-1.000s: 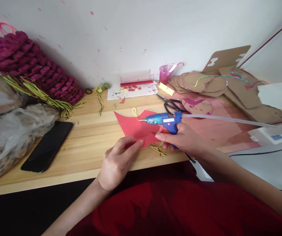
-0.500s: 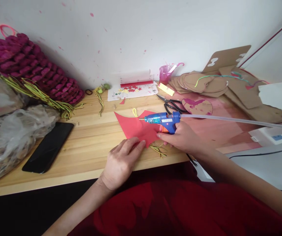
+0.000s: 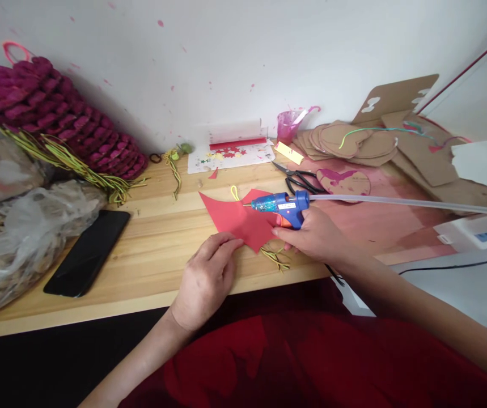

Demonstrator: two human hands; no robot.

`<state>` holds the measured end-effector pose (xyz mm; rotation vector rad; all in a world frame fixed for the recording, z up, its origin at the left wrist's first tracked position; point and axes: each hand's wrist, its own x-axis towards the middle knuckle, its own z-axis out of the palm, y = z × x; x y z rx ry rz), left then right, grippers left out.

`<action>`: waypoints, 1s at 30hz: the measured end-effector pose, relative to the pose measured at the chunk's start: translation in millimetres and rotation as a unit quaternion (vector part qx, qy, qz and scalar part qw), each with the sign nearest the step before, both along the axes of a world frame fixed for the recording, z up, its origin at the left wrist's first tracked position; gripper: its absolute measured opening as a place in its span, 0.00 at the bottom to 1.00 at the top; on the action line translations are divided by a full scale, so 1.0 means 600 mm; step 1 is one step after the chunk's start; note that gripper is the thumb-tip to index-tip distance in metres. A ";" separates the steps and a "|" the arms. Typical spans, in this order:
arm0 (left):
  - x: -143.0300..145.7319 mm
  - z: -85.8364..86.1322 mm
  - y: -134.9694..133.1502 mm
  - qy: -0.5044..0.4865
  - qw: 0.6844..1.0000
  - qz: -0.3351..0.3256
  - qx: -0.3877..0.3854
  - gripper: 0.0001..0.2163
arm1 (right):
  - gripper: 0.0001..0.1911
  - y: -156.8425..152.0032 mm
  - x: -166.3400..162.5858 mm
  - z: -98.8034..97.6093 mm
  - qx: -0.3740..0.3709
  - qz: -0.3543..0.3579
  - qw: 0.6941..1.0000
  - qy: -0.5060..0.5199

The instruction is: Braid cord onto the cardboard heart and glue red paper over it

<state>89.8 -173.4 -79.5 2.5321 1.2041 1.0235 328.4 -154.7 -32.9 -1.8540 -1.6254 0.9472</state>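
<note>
My right hand point(image 3: 311, 229) is wrapped round the handle of a blue hot glue gun point(image 3: 292, 208), whose nozzle points left over a piece of red paper point(image 3: 243, 224). A long clear glue stick point(image 3: 379, 200) runs out of the gun's back. At the paper's lower left edge, my left hand point(image 3: 209, 272) pinches the sheet between thumb and fingers. A yellow cord loop point(image 3: 235, 192) sticks out above the paper, and yellow-green cord ends point(image 3: 278, 260) show below it. What lies beneath the paper is hidden.
Black-handled scissors point(image 3: 300, 180) and a heart-shaped cardboard piece point(image 3: 349, 186) lie behind the gun. Cardboard shapes point(image 3: 337, 141) are stacked at the back right, near a pink-stained cup point(image 3: 286, 127). A black phone point(image 3: 88, 252), plastic bags point(image 3: 34, 243) and a purple pinecone-like craft point(image 3: 64, 119) are at the left.
My left thumb and fingers have drawn closer together at the paper's edge, slightly further left on it. The glue gun stays over the paper, and the whole view has shifted a little.
</note>
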 end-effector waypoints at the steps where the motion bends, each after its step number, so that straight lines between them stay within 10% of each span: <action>1: -0.001 0.000 0.000 -0.004 1.000 -0.003 -0.006 0.16 | 0.07 0.000 0.000 -0.001 0.002 0.001 1.000 0.000; 10: -0.010 0.016 -0.005 0.137 0.985 -0.104 0.028 0.22 | 0.06 0.001 -0.003 -0.003 0.005 0.004 1.000 -0.003; 22: -0.004 0.022 -0.001 0.175 0.978 -0.099 0.050 0.20 | 0.12 -0.006 0.025 0.001 0.039 -0.094 0.964 0.246; 30: -0.003 0.022 0.000 0.197 0.974 -0.097 0.061 0.23 | 0.13 -0.036 0.000 0.024 -0.018 -0.025 0.963 0.269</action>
